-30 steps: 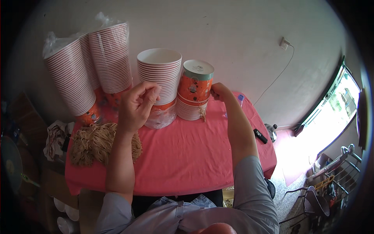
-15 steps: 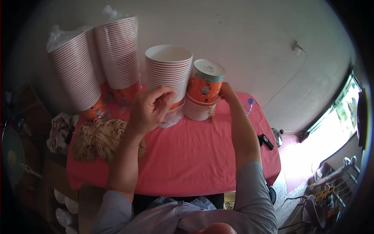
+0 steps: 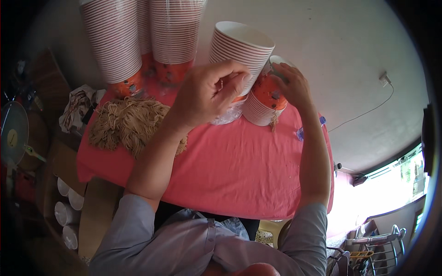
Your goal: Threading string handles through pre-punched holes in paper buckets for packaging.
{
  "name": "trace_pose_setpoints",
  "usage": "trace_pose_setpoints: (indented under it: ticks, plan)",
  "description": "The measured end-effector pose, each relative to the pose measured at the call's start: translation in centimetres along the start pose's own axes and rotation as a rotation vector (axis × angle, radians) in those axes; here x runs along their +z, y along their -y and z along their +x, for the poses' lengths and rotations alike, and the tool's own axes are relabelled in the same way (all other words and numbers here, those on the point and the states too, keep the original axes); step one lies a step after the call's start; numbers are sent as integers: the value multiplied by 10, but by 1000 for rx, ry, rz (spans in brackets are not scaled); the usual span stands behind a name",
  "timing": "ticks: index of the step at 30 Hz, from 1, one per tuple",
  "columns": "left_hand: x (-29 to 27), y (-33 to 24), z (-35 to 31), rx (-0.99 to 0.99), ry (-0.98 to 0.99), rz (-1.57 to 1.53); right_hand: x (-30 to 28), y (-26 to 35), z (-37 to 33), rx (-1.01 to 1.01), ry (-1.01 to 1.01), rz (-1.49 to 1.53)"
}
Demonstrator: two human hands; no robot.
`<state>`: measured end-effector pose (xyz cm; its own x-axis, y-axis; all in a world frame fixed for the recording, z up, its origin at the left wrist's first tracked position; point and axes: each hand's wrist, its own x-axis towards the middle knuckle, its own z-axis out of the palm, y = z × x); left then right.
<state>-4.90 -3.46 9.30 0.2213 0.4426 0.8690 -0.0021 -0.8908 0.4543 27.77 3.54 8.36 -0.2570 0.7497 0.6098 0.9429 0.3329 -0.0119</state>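
My left hand (image 3: 209, 94) is raised over the table in front of a tall stack of white paper cups (image 3: 244, 39). Its fingers are curled with thumb and forefinger together; a thin, light strand seems to show inside, too small to make out. My right hand (image 3: 295, 87) lies against upturned orange paper cups (image 3: 268, 94), fingers stretched over the top one's base and thumb apart. Below their orange sides, several white rims are nested. A tan string tassel (image 3: 274, 120) hangs at those rims. Clear plastic wrap (image 3: 229, 114) surrounds the tall stack's foot.
A heap of tan strings (image 3: 131, 122) lies at the left of the red-covered table (image 3: 239, 170). Tall plastic-wrapped cup stacks (image 3: 113, 41) stand behind it. A small bottle (image 3: 300, 133) lies right, beside my forearm. A fan (image 3: 14, 133) stands far left; a metal rack (image 3: 384, 248) stands lower right.
My right hand has come from behind the upturned cups' right side to over their top. My left hand stays raised with curled fingers. The whole view has shifted, moving the table's things up and rightward.
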Motion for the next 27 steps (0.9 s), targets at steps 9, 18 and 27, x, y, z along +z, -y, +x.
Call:
trace_pose_setpoints:
  ticks: [9,18,27]
  plan:
    - [6,-12,-1,101,-80,35,5,7,6,6,11,-9]
    - [30,-59,-42,145,137,-21,11,74,22,479,183,-342]
    - [-99,-10,-138,-455,246,657,4,75,19,501,187,-407]
